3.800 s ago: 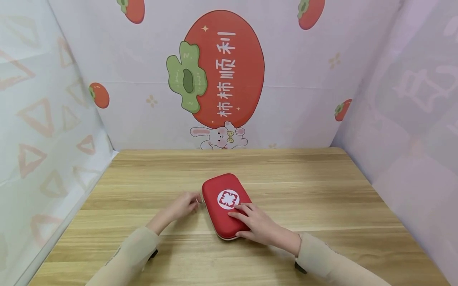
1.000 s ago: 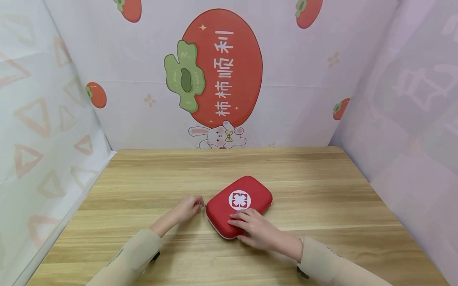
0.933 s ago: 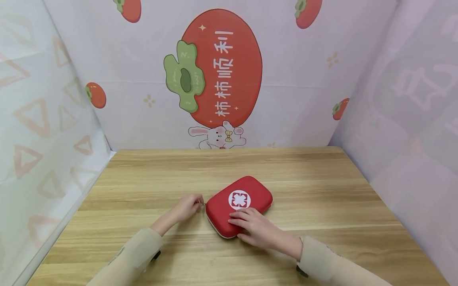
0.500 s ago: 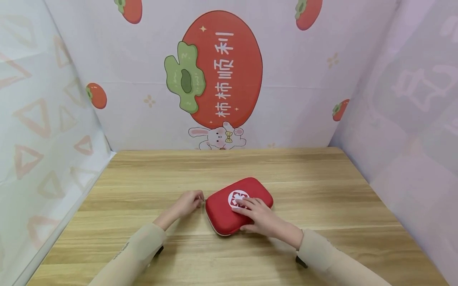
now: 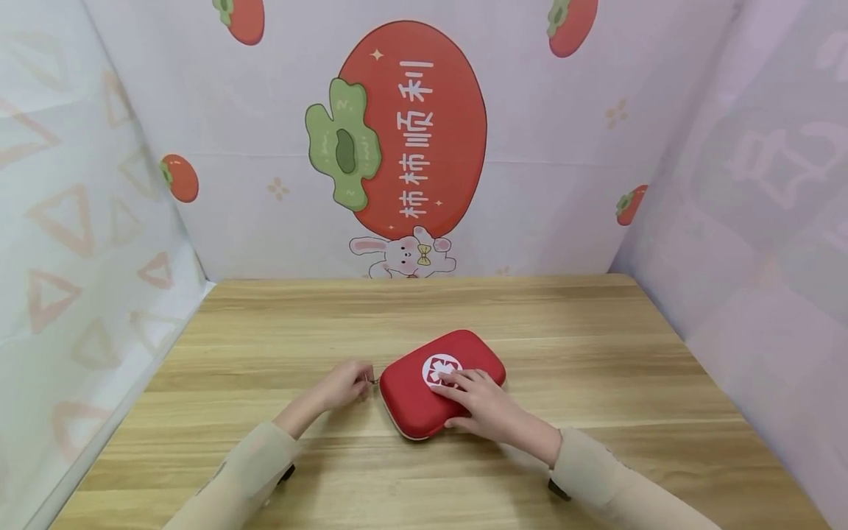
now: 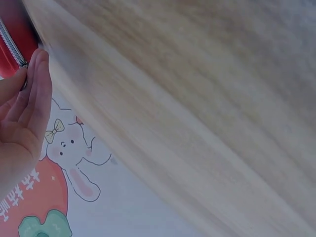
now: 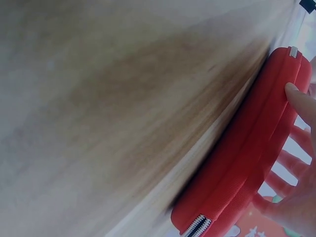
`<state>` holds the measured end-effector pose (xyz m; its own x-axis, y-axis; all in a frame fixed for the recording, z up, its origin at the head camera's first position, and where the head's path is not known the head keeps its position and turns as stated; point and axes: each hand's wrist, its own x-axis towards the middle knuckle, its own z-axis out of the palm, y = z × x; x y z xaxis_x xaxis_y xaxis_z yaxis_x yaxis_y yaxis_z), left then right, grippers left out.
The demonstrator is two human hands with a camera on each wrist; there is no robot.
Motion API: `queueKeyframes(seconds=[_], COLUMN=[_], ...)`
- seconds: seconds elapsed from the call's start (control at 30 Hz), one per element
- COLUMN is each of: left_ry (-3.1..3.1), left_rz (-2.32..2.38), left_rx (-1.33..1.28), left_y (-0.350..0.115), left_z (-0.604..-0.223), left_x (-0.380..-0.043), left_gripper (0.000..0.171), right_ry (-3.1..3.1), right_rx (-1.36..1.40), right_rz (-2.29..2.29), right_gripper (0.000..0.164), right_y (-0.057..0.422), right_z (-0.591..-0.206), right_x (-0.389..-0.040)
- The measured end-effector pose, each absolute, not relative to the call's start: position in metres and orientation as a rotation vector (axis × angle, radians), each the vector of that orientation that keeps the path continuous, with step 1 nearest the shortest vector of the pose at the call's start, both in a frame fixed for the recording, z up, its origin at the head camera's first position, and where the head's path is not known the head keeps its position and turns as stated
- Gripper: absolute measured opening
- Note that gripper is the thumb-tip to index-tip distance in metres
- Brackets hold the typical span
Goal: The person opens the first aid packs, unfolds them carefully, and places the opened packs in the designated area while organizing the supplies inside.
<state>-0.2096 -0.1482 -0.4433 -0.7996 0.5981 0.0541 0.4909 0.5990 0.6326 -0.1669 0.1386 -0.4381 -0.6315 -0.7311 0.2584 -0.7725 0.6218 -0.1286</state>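
A red first-aid case (image 5: 407, 394) with a white round emblem lies closed and angled on the table. My left hand (image 5: 347, 384) pinches the zipper pull (image 6: 23, 65) at the case's left end, thumb against fingers. The silver zipper teeth (image 6: 11, 42) show beside it in the left wrist view. With its fingers spread over the lid and partly covering the emblem, my right hand (image 5: 486, 405) holds the case. Its thumb (image 7: 298, 101) presses the near side along the seam. Another stretch of metal zipper (image 7: 198, 226) shows at one end in the right wrist view.
The wood-grain table (image 5: 563, 346) extends around the case on every side. Behind it hangs a white cloth (image 5: 550, 221) printed with persimmons and a rabbit. Patterned cloth walls (image 5: 86, 294) stand along the left and right edges.
Since the oldest frame the case has turned clockwise, its far end swinging right. The right hand has slid farther up the lid in the last second. The left hand keeps pinching the pull.
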Motion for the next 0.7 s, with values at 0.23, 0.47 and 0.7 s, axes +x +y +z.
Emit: queueKeyframes(seconds=[0.23, 0.47, 0.7], left_ry=[2.629, 2.57, 2.442], left_rz=[0.951, 0.961, 1.073], left_rx=[0.949, 1.072, 0.97], left_y=[-0.149, -0.138, -0.128], left_z=[-0.441, -0.441, -0.441], left_x=[-0.196, -0.175, -0.155], left_gripper=[0.014, 0.015, 0.011], right_ry=[-2.632, -2.609, -2.648], right_rx=[1.237, 1.214, 1.181], right_rz=[0.372, 0.369, 0.326], right_gripper=[0.055, 0.053, 0.053], right_y=[0.138, 0.138, 0.136], right_z=[-0.44, -0.442, -0.443], right_x=[-0.167, -0.168, -0.169])
